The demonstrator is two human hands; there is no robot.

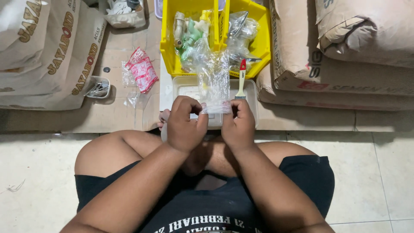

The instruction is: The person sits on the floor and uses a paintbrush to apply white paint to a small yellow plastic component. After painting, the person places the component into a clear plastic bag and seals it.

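I sit cross-legged on the floor. Both hands pinch the lower edge of a small clear plastic bag [214,82] that stands up between them. My left hand [185,123] grips the bag's left corner. My right hand [238,123] grips its right corner. Under the hands lies a white rectangular tray [183,85]. A small paintbrush [241,82] with a pale handle and red tip rests on the tray's far right rim.
Two yellow bins [167,47] with bagged plastic fittings stand beyond the tray. Stacked brown paper sacks [340,64] rise at the right, more sacks [43,51] at the left. Red-printed packets [142,71] and a small tub of metal parts [99,88] lie on cardboard.
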